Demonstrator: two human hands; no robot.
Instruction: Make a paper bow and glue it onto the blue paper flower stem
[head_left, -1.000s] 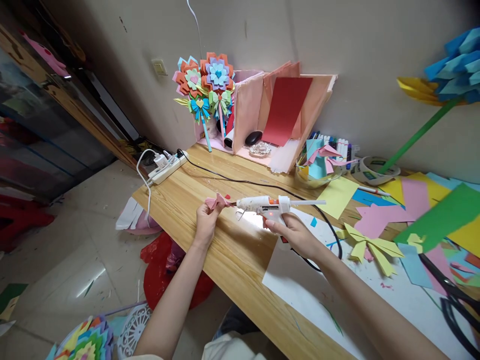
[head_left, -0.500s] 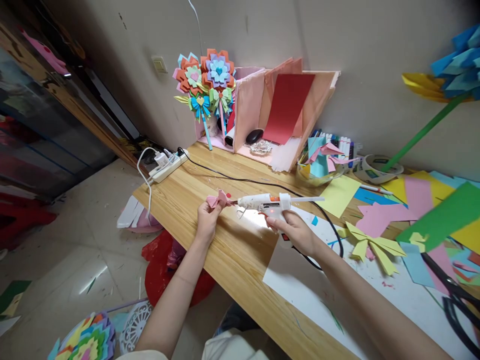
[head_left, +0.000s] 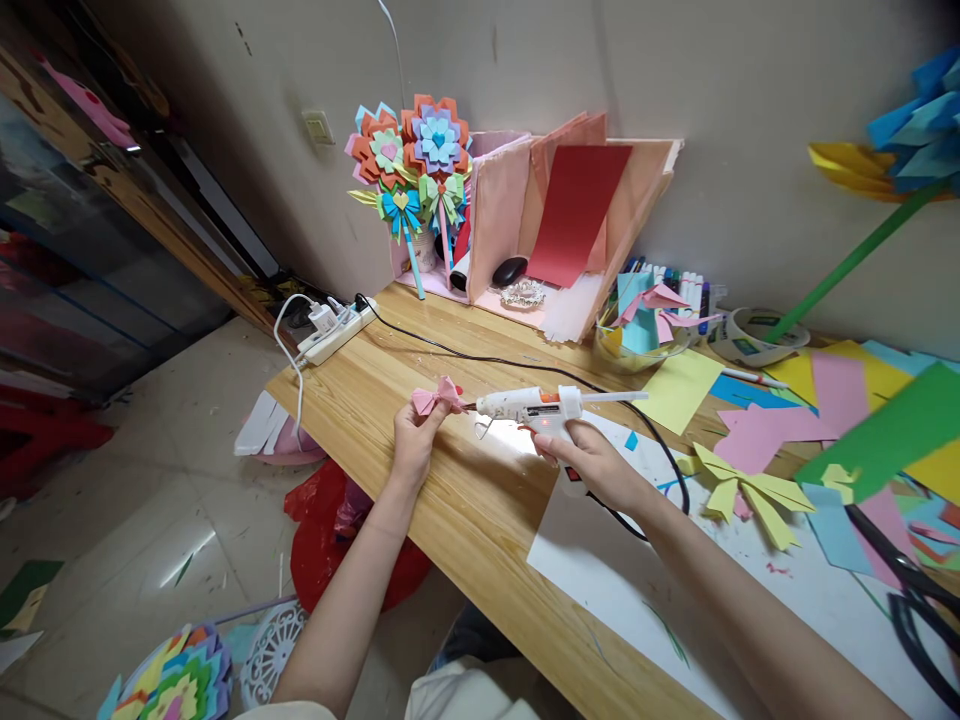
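Note:
My left hand [head_left: 415, 440] pinches a small pink paper bow [head_left: 435, 395] above the wooden table [head_left: 457, 480]. In my right hand [head_left: 589, 455] is a white hot glue gun [head_left: 529, 405], its nozzle pointing left at the bow. The nozzle tip meets the bow's right side; whether they touch I cannot tell. A pale glue stick [head_left: 615, 397] sticks out of the back of the gun, and a red light glows on its body. On the white sheet to the right lies a yellow paper bow [head_left: 750, 490].
A black cord [head_left: 480, 355] crosses the table from a power strip [head_left: 337, 335]. Paper flowers [head_left: 437, 140] stand by a pink box [head_left: 499, 210] at the back. Coloured papers [head_left: 892, 420] and black scissors [head_left: 900, 570] lie right, near a bowl [head_left: 641, 350] holding paper pieces.
The pink bow has turned slightly in my left fingers, so more of its loops show. The glue gun stays almost still.

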